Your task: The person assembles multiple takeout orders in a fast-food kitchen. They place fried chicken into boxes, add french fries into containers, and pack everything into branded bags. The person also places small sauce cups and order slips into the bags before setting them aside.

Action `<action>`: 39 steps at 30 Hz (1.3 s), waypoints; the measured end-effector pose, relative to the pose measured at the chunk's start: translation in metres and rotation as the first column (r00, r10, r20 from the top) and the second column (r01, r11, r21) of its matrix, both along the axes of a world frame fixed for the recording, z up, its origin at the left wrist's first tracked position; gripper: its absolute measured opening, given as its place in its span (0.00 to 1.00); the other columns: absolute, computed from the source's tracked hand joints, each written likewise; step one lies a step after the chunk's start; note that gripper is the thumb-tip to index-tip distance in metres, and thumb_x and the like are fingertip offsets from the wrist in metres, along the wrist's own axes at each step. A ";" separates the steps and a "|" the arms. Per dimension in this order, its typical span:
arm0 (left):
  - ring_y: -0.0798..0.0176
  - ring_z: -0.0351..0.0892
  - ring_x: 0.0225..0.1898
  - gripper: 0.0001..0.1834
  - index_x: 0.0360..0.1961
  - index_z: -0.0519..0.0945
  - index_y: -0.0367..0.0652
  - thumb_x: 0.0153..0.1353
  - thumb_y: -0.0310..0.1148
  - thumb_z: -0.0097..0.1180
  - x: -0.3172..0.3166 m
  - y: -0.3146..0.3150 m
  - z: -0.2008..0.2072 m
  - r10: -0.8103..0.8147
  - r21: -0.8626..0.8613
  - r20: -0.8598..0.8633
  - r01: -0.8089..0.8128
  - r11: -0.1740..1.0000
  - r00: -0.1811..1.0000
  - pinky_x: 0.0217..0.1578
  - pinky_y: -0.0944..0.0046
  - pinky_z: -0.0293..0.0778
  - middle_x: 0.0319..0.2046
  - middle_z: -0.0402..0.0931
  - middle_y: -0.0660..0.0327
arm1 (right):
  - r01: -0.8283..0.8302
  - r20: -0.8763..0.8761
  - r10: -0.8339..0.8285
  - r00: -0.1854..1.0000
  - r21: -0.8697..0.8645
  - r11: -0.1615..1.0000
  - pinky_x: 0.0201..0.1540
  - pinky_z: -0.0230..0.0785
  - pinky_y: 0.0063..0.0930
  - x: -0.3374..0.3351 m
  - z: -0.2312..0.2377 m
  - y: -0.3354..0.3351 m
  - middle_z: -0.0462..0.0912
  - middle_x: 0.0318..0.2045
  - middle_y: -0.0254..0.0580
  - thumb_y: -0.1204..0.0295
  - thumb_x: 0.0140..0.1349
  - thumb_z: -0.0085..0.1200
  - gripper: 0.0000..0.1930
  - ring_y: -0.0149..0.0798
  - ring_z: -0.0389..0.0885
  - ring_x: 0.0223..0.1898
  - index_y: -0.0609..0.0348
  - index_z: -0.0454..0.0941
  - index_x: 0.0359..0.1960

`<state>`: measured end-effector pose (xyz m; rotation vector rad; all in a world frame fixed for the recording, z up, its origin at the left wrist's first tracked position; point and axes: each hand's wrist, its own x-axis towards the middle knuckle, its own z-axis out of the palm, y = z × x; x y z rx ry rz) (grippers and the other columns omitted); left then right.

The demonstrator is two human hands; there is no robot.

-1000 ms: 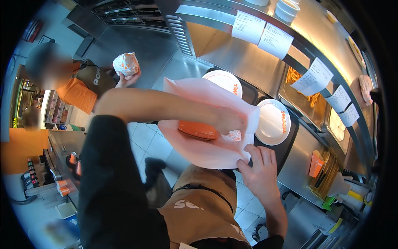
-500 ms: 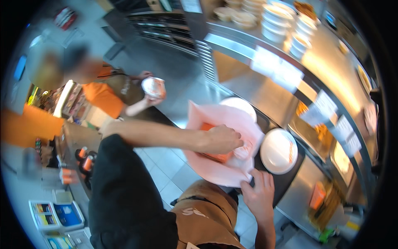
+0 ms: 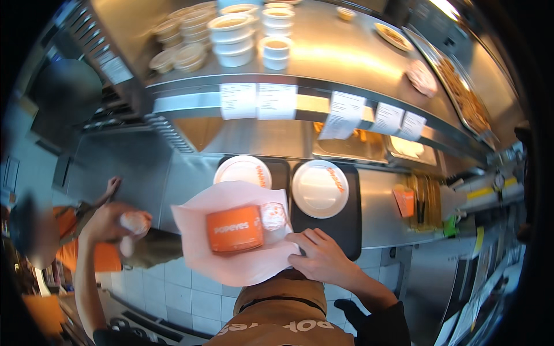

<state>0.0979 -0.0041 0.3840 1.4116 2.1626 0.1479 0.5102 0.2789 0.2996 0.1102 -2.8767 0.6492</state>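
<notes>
Right hand point(image 3: 320, 256): pinching rim of pale pink paper bag point(image 3: 193, 256); orange rectangular carton point(image 3: 234, 229), white-orange round packet point(image 3: 273, 215) inside. Left hand point(image 3: 105, 221): at white-orange wrapped bundle point(image 3: 137, 223), near orange-sleeved co-worker point(image 3: 107, 256); closure cannot be told. Step, apparently: bag-filling. Next move calls for secure grip.

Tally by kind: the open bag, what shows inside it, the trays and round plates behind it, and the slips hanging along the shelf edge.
Pale paper bag: 1
Orange box: 1
Round wrapped item: 1
Black trays: 2
White plates: 2
Paper slips: 5
Total: 12
</notes>
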 end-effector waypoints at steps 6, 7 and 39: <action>0.56 0.84 0.44 0.31 0.48 0.83 0.39 0.35 0.22 0.71 0.027 -0.004 0.040 0.313 0.306 -0.058 -0.282 0.909 0.948 0.49 0.59 0.76 0.43 0.83 0.54 | 0.014 -0.049 -0.013 0.999 0.016 1.000 0.47 0.70 0.33 0.008 -0.015 -0.002 0.75 0.50 0.42 0.70 0.55 0.58 0.04 0.39 0.74 0.48 0.53 0.81 0.32; 0.56 0.84 0.45 0.31 0.49 0.82 0.38 0.36 0.22 0.71 0.035 0.005 0.044 0.301 0.387 0.055 -0.298 0.873 0.952 0.50 0.58 0.76 0.43 0.83 0.54 | 0.002 -0.052 0.000 0.999 0.037 0.999 0.47 0.70 0.32 0.010 -0.015 -0.002 0.74 0.50 0.41 0.70 0.55 0.58 0.04 0.39 0.74 0.48 0.52 0.81 0.32; 0.57 0.79 0.45 0.16 0.44 0.82 0.40 0.58 0.37 0.63 0.133 0.214 -0.225 -0.370 0.028 0.189 0.372 0.928 0.909 0.46 0.57 0.74 0.42 0.80 0.53 | 0.081 -0.297 -0.059 0.953 0.061 0.995 0.46 0.72 0.32 0.014 -0.038 -0.011 0.74 0.39 0.37 0.70 0.53 0.58 0.04 0.37 0.77 0.45 0.53 0.79 0.30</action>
